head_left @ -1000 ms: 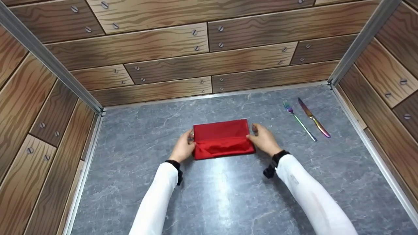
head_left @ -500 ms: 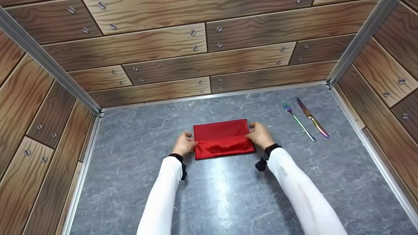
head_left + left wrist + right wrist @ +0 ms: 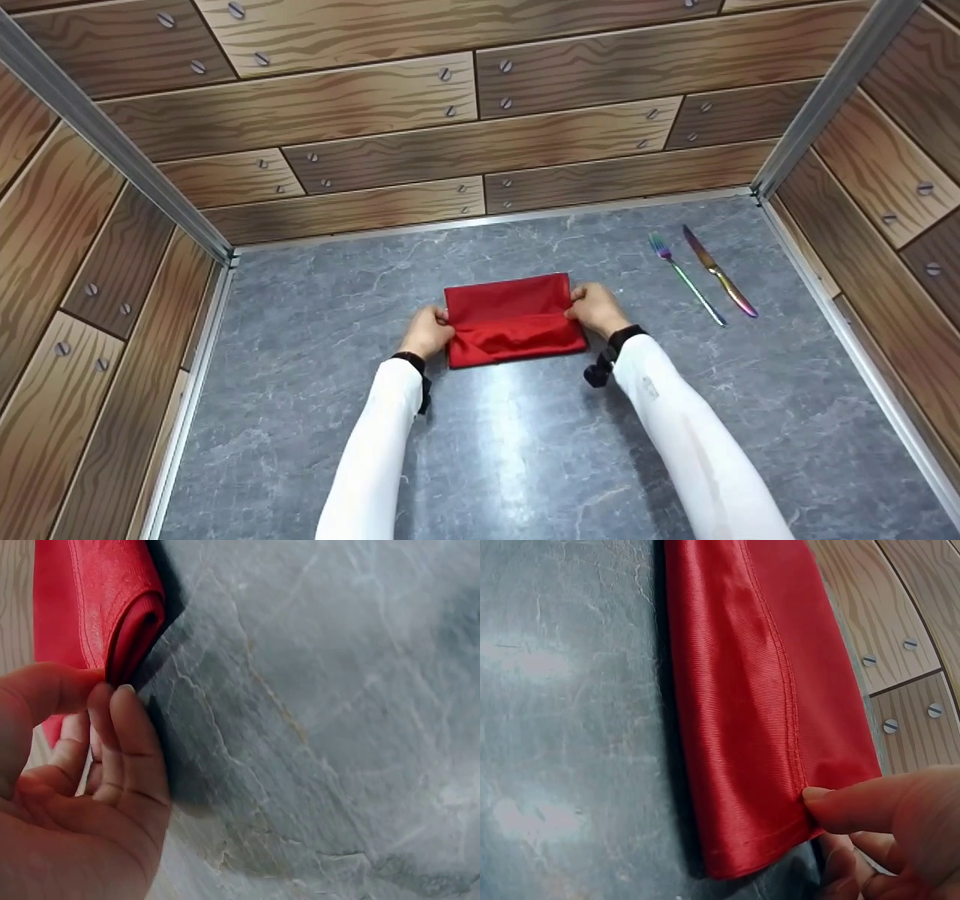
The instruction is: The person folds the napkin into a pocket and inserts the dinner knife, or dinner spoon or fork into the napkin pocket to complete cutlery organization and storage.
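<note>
A red cloth napkin [image 3: 510, 300] lies folded on the grey marbled tabletop, its near part turned over into a shiny flap with a stitched hem. My left hand [image 3: 427, 332] pinches its left edge between thumb and fingertips; the left wrist view shows the layered, rolled end of the napkin [image 3: 131, 622] right at those fingertips. At the opposite edge my right hand [image 3: 598, 309] pinches the cloth, the thumb lying on the hem where the flap ends. In the right wrist view the napkin [image 3: 735, 712] stretches away from the thumb, and the other fingers are partly hidden beneath it.
To the right of the napkin lie a rainbow-coloured fork [image 3: 688, 279] and a matching knife [image 3: 720, 271], side by side and slanted. Wood-patterned panels [image 3: 480, 135] wall the tabletop [image 3: 315, 315] at the back and both sides, with metal strips [image 3: 847, 337] along their feet.
The fingers of my left hand have drawn in from spread to a pinch on the napkin's edge. My right hand's fingers have closed in on the right edge. The napkin has barely shifted.
</note>
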{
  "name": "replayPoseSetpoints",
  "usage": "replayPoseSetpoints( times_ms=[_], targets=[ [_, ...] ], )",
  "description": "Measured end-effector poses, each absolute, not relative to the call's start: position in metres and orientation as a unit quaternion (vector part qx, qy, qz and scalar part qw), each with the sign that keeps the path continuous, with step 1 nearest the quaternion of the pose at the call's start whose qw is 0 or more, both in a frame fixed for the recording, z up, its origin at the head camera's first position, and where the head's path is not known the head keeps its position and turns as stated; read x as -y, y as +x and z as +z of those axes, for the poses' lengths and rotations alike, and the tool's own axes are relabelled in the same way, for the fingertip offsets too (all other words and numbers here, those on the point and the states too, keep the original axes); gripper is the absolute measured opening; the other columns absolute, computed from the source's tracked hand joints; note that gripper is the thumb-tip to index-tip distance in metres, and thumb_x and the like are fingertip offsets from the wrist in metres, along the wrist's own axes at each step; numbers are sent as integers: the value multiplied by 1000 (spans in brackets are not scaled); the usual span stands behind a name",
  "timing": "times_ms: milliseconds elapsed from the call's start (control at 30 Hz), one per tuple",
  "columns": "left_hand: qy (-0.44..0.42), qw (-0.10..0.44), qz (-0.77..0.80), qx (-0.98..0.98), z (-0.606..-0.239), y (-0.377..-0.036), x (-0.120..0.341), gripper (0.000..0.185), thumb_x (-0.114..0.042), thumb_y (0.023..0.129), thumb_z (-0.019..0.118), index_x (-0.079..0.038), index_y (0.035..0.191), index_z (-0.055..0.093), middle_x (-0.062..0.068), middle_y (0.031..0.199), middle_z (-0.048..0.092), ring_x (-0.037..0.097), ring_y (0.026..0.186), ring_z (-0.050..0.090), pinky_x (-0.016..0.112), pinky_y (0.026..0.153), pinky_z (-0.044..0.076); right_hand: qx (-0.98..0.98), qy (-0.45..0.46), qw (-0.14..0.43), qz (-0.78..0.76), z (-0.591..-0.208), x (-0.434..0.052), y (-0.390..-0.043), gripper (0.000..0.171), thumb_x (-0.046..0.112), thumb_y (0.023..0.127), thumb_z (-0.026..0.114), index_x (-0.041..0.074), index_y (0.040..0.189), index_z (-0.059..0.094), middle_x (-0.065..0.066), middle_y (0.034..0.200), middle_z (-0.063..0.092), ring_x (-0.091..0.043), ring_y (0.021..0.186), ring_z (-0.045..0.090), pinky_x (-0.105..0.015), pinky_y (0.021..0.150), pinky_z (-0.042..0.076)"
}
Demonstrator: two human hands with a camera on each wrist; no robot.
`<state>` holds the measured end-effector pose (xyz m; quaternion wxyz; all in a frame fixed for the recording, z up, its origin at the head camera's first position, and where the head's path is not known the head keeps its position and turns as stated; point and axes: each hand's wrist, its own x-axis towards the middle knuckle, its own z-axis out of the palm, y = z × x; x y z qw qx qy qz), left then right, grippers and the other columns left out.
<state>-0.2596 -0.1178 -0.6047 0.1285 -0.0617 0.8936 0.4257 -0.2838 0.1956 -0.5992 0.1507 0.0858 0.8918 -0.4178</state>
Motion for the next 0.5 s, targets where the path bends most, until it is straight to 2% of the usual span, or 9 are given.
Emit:
replayPoseSetpoints(
  times_ms=[100, 167, 367, 500],
  targets=[
    [-68, 137, 461, -874, -608, -260, 118, 23, 6, 82, 59, 1, 104, 60, 6, 89, 61, 11, 64, 53, 18, 56, 45, -887, 89, 145, -430, -600, -195, -283, 31, -4, 85, 71, -6, 115, 64, -13, 105, 62, -25, 101, 56, -30, 89, 47],
    [-79, 150, 493, -853, -609, -261, 118, 27, 8, 82, 57, 3, 109, 58, 5, 91, 59, 11, 62, 53, 18, 53, 46, -884, 89, 141, -436, -601, -196, -283, 32, -5, 84, 71, -6, 115, 63, -9, 99, 60, -22, 97, 55, -27, 84, 45],
    [-82, 182, 532, -823, -607, -264, 120, 48, 9, 83, 57, 10, 131, 53, 10, 97, 62, 11, 64, 58, 23, 58, 56, -856, 77, 148, -490, -605, -200, -283, 38, -8, 83, 70, -9, 119, 57, -5, 94, 55, -17, 89, 52, -22, 76, 43],
    [-69, 206, 553, -805, -607, -266, 123, 34, 9, 83, 59, 10, 117, 59, 4, 81, 60, 10, 61, 61, 23, 58, 58, -845, 57, 142, -513, -606, -203, -281, 39, -9, 80, 70, -12, 117, 59, -4, 88, 55, -15, 83, 52, -22, 73, 44]
  ],
)
